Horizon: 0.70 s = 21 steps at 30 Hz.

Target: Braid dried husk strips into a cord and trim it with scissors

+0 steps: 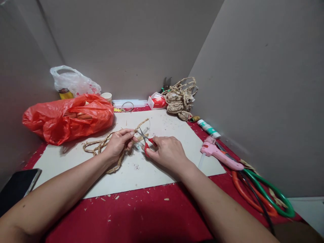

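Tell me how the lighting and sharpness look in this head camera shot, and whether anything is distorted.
Head view: soft, even light, no glare; a faint shadow lies under the red plastic bag. The left hand, right hand and scissors are fairly sharp. Wide-angle distortion stretches the forearms and bends the walls towards the edges; the phone sits dark at the left edge.

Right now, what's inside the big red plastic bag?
The red plastic bag shows long tan sticks through its thin plastic, possibly wood. The crumpled plastic hides whatever else is inside.

A small craft corner: a red table [141, 216] boxed in by bare grey walls, a pink glue gun [220, 154] near its right edge, jute rope bundles [180, 98] behind it.
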Tool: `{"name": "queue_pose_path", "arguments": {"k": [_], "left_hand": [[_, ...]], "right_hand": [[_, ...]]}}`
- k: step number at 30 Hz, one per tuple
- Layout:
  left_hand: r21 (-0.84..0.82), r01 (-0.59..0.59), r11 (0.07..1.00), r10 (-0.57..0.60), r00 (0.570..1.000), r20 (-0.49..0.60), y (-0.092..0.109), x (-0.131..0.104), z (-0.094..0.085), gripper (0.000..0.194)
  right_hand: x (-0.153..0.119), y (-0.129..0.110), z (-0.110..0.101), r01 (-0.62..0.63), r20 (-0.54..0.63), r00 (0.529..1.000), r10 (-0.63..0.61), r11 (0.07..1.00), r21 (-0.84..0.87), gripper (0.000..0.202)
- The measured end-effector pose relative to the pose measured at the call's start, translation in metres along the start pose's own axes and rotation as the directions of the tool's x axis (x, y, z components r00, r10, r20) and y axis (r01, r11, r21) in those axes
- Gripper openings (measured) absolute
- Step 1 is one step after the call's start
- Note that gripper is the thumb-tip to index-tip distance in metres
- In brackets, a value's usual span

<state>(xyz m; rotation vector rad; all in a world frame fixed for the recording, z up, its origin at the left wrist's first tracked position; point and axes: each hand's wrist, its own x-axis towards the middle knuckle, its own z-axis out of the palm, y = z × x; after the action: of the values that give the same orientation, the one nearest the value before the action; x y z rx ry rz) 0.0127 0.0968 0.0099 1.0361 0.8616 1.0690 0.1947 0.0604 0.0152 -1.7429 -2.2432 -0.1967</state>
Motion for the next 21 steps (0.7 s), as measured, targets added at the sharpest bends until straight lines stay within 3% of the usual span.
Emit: {"name": "queue_pose_path", "arguments": {"k": [11, 21], "left_hand": [[0.019, 0.074, 0.997, -0.075, 0.997, 0.027, 0.0017, -0.0036, 0.0031, 0.023], [-0.044, 0.069, 0.997, -0.066, 0.995, 0.073, 0.0006, -0.0004, -0.0006, 0.020]], "right_hand": [[0.0014, -0.0001, 0.0030, -0.009, -0.020, 1.000, 0.009, 1.000, 0.000, 0.034], [0.0016, 0.0046, 0.0064, -0.022, 0.033, 0.999, 0.017, 0.990, 0.139, 0.031]]}}
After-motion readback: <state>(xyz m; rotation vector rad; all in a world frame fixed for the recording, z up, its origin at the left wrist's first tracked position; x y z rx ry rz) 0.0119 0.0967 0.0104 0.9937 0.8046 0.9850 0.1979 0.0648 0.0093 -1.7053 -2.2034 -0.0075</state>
